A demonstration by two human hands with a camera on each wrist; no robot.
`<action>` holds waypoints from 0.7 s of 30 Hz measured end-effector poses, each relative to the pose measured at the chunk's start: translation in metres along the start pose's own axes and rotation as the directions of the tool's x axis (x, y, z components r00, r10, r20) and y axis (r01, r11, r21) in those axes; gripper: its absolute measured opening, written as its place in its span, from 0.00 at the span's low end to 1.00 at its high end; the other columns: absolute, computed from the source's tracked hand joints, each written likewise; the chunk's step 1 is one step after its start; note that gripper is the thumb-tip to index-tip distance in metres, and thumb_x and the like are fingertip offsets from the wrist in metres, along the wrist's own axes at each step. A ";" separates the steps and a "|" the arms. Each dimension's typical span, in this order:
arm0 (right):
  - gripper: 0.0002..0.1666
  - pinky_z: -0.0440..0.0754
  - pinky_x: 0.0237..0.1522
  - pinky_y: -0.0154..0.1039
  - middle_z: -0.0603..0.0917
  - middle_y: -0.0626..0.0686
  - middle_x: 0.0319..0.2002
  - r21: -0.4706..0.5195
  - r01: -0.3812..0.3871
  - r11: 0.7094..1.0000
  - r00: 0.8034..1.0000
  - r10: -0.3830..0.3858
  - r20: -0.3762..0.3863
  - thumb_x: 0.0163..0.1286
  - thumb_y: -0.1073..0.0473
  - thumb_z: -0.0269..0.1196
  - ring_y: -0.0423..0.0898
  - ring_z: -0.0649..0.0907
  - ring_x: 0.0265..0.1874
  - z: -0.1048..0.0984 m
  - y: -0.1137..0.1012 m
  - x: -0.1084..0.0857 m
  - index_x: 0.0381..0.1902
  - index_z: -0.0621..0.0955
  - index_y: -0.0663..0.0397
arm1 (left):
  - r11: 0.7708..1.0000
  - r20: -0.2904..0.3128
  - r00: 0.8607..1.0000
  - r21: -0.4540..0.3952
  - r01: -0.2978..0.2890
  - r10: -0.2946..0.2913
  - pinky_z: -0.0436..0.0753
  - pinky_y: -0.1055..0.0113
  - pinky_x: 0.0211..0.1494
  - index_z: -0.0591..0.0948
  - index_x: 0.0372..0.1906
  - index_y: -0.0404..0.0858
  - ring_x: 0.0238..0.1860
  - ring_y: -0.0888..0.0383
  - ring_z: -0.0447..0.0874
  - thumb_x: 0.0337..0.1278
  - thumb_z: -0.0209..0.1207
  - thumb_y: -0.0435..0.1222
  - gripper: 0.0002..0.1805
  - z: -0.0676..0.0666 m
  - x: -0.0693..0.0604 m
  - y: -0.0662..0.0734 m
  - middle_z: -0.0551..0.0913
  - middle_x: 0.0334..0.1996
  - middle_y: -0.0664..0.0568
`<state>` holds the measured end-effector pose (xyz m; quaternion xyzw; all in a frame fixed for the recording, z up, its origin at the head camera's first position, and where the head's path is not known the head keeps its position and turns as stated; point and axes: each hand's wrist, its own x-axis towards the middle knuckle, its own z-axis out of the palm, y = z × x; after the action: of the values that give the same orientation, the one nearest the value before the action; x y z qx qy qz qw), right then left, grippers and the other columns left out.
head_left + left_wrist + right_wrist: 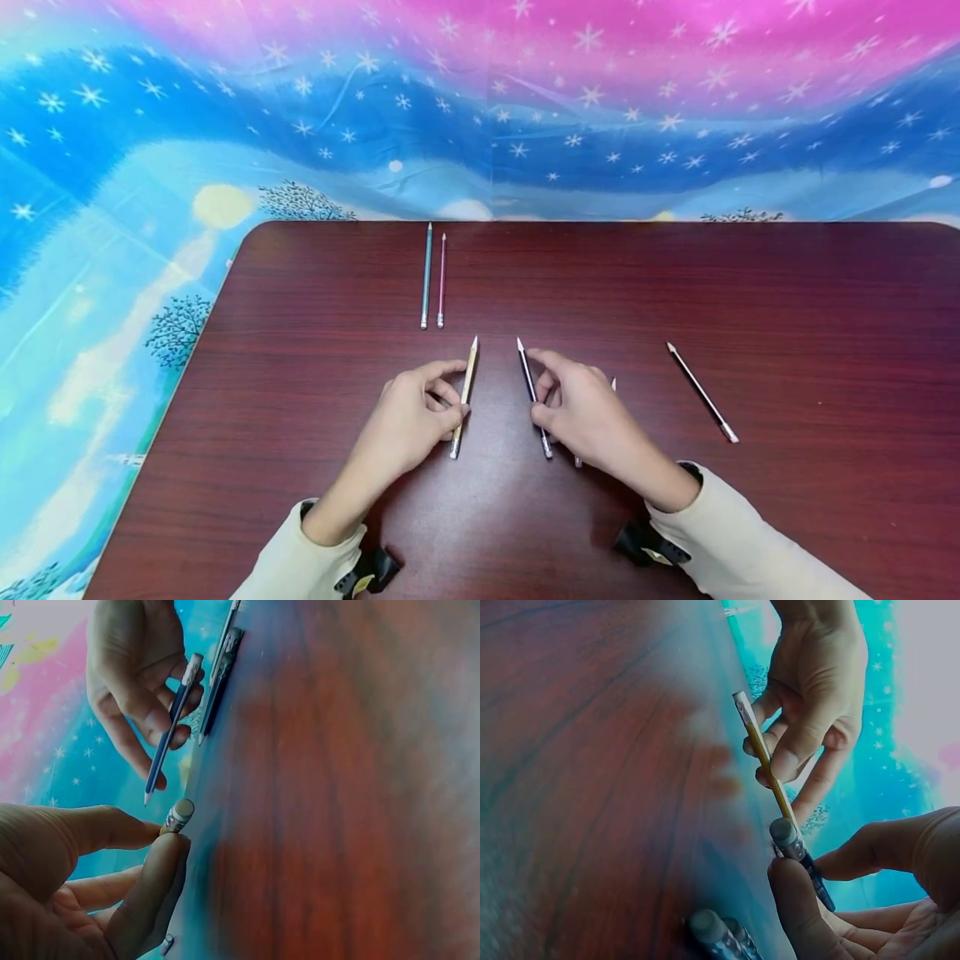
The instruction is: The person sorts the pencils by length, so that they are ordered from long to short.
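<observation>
My left hand (412,412) pinches a yellow pencil (468,379) between thumb and fingers, its tip pointing to the far side of the table. In the left wrist view, the white eraser end (180,814) of this pencil faces the camera. A dark pencil (531,379) is pinched in my right hand (581,408), its tip likewise pointing away and leaning slightly left. The two held pencils stand apart, tips nearly level. Beneath the right hand lies another pencil (578,461), mostly hidden; only its ends show.
On the reddish-brown table (337,292), a teal pencil (427,275) and a pink pencil (442,279) lie side by side near the back edge. A slanted dark pencil (701,390) lies to the right. Behind the table hangs a snowflake-patterned cloth (465,108).
</observation>
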<state>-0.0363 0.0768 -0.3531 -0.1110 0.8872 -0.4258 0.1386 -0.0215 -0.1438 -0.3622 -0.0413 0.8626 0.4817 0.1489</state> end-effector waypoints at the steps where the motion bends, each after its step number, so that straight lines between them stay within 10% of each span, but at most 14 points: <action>1: 0.40 0.81 0.25 0.32 0.84 0.51 0.30 0.025 -0.004 1.000 1.000 0.004 0.004 0.54 0.74 0.62 0.37 0.79 0.20 -0.001 0.000 0.000 0.69 0.75 0.67 | 1.000 0.005 1.000 -0.023 0.011 -0.011 0.86 0.69 0.28 0.83 0.64 0.40 0.27 0.63 0.83 0.56 0.65 0.22 0.29 -0.001 0.002 0.000 0.86 0.30 0.50; 21: 0.37 0.88 0.23 0.38 0.82 0.58 0.36 0.237 -0.070 0.969 0.997 0.061 0.045 0.66 0.76 0.62 0.42 0.82 0.22 -0.014 0.003 0.002 0.74 0.72 0.62 | 0.985 0.050 0.999 -0.173 0.013 -0.004 0.92 0.61 0.36 0.77 0.72 0.43 0.27 0.60 0.83 0.60 0.59 0.21 0.34 -0.020 0.036 0.011 0.86 0.35 0.46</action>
<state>-0.0433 0.0881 -0.3476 -0.0719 0.8301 -0.5224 0.1814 -0.0628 -0.1522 -0.3541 -0.0460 0.8133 0.5551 0.1681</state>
